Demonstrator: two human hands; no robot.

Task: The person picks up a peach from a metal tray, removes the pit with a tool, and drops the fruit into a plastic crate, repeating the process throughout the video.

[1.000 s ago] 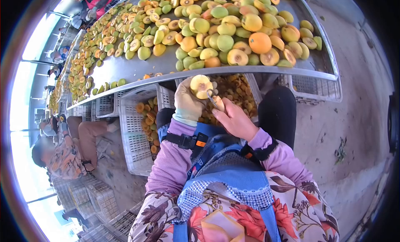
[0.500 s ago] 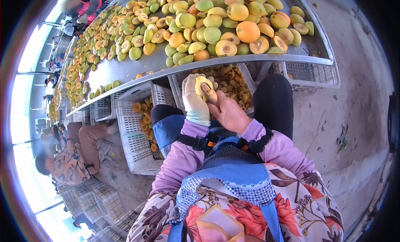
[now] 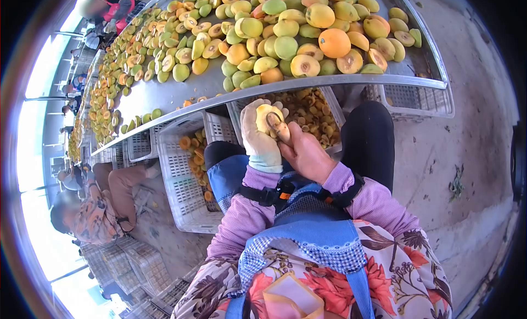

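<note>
Concrete floor (image 3: 428,176) spread around the place of work, and a metal table (image 3: 133,103) stood across it, before the person's knees. Nearest to the eye was the blue apron (image 3: 304,236), and above it both hands met close together, under the front edge of the table.

Left hand (image 3: 253,130), in a pale glove, had its fingers curled closely around a half fruit (image 3: 262,111), with the pale cut side turned up. Right hand (image 3: 310,154), which was bare, held firmly the wooden handle of a small tool (image 3: 283,133), leaving no gap that I could see. At the end of this handle, a curved metal loop lay against the cut side.

One second earlier, the loop had been only at the lower edge of this cut side; now it was over the middle part. In my judgement, this meant that the tool had passed from the first contact to working in the centre. How deep it went, I cannot tell.

Just beyond the hands, below the table, one crate (image 3: 334,106) contained many orange fruit pieces (image 3: 315,113); to the left, a white crate (image 3: 184,195) contained more. On the table lay a big heap of green and yellow fruit (image 3: 285,28), many cut. Further to the left, another person (image 3: 99,215) was sitting.
</note>
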